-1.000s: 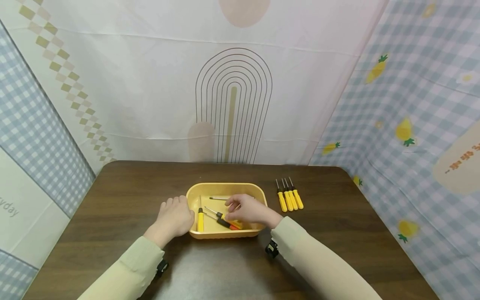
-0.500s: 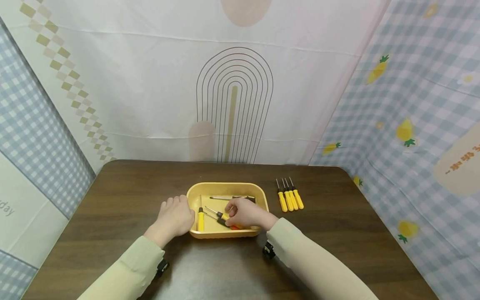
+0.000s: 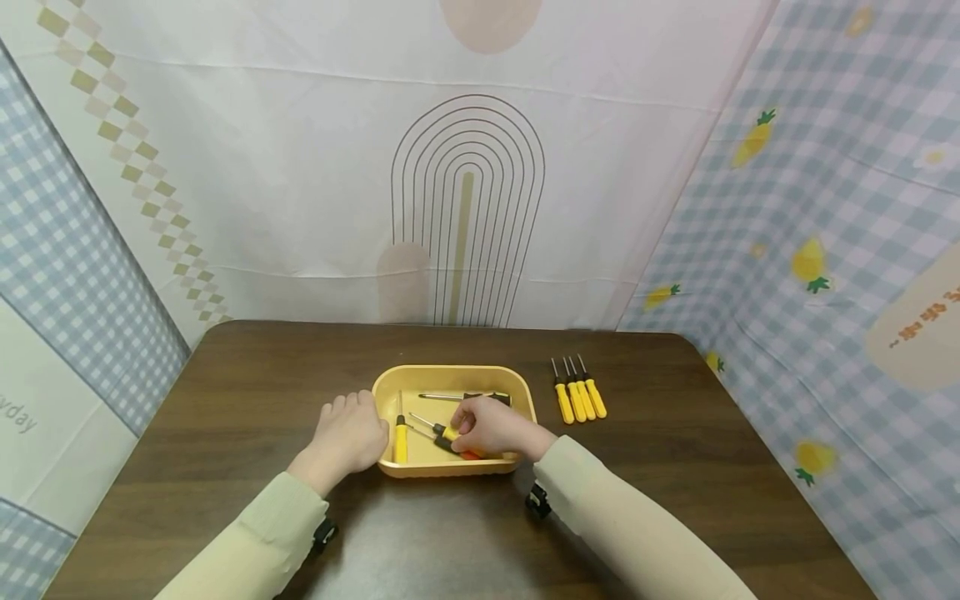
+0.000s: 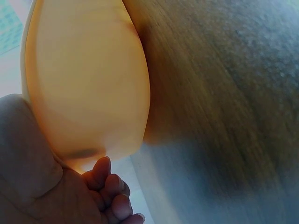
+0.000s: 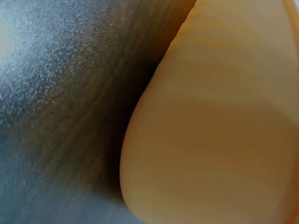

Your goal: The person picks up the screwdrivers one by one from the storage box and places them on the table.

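Observation:
A yellow basket (image 3: pixel 442 470) on the table holds several screwdrivers. My left hand (image 3: pixel 348 435) grips its left end; in the left wrist view the thumb and curled fingers of that hand (image 4: pixel 70 196) lie at the basket wall (image 4: pixel 88 84). My right hand (image 3: pixel 495 427) reaches inside at the right, its fingers pinching the handle of a yellow screwdriver (image 3: pixel 450 433). Beneath that lies a black and red screwdriver (image 3: pixel 447 445). A yellow one (image 3: pixel 402 442) stands along the left side, and a dark-handled one (image 3: pixel 487 398) lies at the back. The right wrist view shows only the basket's outside (image 5: pixel 210 130).
To the right of the basket, several yellow-handled screwdrivers (image 3: pixel 581 400) lie side by side on the dark wooden table (image 3: pixel 675 450). A patterned cloth (image 3: pixel 300 208) hangs behind the table's back edge, with checked cloths at both sides.
My right hand has shifted slightly left and down inside the basket, uncovering the dark handle at the back. My left hand has stayed at the basket's end.

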`<state>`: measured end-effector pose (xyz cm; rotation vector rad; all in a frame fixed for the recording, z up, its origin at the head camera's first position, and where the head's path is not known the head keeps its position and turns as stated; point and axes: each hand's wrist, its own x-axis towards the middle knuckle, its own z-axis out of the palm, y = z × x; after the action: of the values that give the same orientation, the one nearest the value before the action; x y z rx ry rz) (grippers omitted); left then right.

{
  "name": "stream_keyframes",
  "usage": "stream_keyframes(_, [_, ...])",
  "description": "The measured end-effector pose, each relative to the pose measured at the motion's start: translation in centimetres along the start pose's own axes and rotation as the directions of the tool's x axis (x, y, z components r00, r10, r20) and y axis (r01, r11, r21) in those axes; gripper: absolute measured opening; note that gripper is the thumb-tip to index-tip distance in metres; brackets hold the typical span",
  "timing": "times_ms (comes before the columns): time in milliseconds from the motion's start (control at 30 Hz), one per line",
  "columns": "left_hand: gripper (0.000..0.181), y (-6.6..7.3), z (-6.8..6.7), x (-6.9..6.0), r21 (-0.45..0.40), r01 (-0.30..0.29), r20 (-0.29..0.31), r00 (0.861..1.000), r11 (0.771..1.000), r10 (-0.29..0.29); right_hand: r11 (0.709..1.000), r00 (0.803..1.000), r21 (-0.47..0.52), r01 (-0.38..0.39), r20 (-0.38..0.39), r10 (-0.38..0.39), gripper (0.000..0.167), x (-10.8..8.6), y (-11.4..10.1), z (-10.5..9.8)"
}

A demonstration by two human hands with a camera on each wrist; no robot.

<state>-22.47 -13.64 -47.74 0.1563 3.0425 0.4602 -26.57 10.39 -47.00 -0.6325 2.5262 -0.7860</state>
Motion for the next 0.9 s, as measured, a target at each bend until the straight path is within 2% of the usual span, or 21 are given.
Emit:
stream_keyframes(500, [0.040,0.09,-0.15,-0.04,-0.002,0.010,0.017,1.000,1.000,-0.010,1.000,1.000,-0.029,0.002,0.024,-0.001,0.011,-0.19,0.01,-0.06])
stream_keyframes(767, [0.038,0.10,-0.27,-0.13,-0.006,0.008,0.016,1.000,1.000,-0.008,0.999,1.000,-0.039,0.007,0.015,-0.006,0.015,-0.38,0.26,-0.37])
stream_keyframes(900, [0.037,0.06,-0.25,-0.15,-0.008,0.005,0.014,1.000,1.000,-0.005,1.000,1.000,-0.010,0.013,0.005,-0.013,0.016,-0.49,0.44,-0.56])
